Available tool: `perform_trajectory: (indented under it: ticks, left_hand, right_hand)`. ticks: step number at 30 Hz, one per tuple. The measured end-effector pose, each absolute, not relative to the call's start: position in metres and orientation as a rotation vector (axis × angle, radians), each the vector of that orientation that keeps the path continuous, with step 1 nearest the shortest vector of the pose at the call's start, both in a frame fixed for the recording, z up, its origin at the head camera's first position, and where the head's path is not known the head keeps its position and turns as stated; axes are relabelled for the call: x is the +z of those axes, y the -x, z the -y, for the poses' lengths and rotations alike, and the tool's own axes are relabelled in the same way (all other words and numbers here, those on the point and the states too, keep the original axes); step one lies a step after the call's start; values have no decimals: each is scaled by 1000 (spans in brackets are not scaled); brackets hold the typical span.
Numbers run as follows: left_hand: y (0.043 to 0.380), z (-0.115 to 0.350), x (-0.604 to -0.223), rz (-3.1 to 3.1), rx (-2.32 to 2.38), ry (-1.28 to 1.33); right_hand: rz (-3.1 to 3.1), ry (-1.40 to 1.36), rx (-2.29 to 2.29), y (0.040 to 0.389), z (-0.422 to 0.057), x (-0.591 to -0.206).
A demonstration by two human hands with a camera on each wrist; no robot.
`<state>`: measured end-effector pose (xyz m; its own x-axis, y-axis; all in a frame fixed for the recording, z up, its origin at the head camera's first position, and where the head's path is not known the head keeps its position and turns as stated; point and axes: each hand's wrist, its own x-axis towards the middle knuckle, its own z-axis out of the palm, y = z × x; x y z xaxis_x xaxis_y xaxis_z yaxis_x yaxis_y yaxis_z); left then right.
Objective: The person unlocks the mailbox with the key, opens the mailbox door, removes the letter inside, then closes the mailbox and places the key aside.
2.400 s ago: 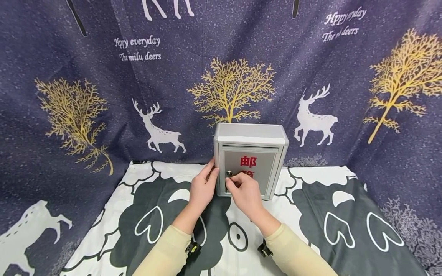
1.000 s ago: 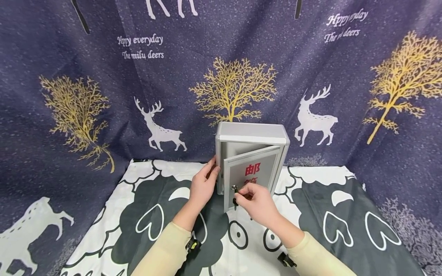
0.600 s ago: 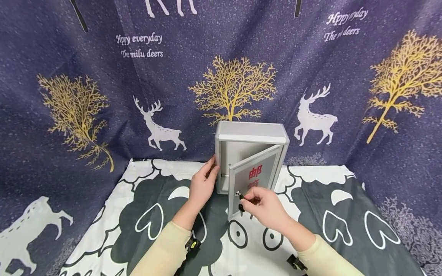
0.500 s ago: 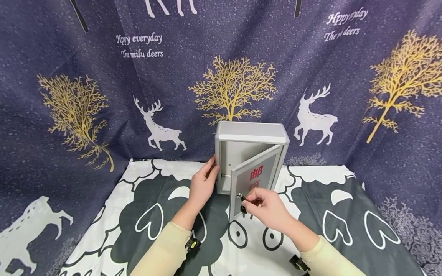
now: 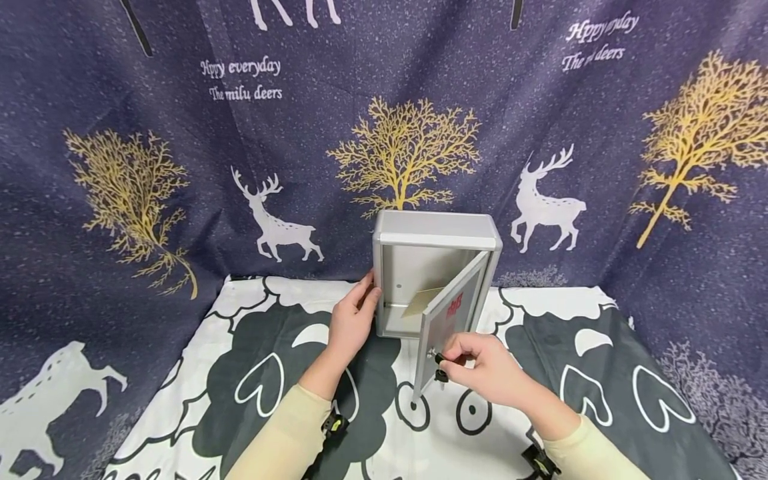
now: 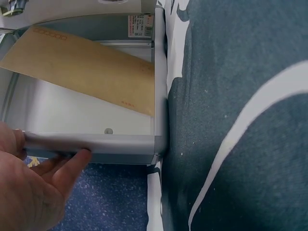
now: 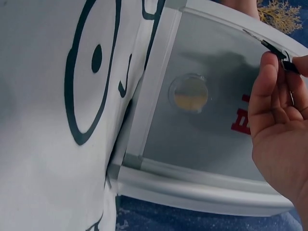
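Observation:
A silver metal mailbox (image 5: 435, 230) with red lettering stands upright, its front door (image 5: 447, 320) swung partway out on the right-hand hinge. My left hand (image 5: 354, 320) rests against the mailbox's left side, fingers straight along the outer wall and thumb at the front edge. My right hand (image 5: 489, 370) pinches a black-headed key (image 5: 440, 360) at the door's lock; a second key (image 5: 442, 377) hangs below it. A brown envelope (image 6: 86, 67) leans slantwise inside the mailbox, partly hidden behind the door in the head view.
A black, white and grey patterned cloth (image 5: 270, 373) covers the table. Behind the mailbox hangs a dark blue curtain (image 5: 300, 147) printed with deer and golden trees. A round window (image 7: 190, 94) is set low in the door.
My right hand has pulled the mailbox door from closed to well outward, moving right and toward me with the key. The envelope inside has come into view. My left hand has stayed at the side.

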<state>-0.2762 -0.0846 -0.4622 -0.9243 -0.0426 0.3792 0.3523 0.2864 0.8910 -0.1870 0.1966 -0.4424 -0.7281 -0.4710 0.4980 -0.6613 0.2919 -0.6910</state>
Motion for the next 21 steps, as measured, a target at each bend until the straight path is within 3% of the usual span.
perform_trajectory:
  ticks: [21]
  left_hand:
    - [274, 85, -460, 2254, -1702, 284]
  right_hand:
    - [2370, -1180, 1505, 184, -226, -438]
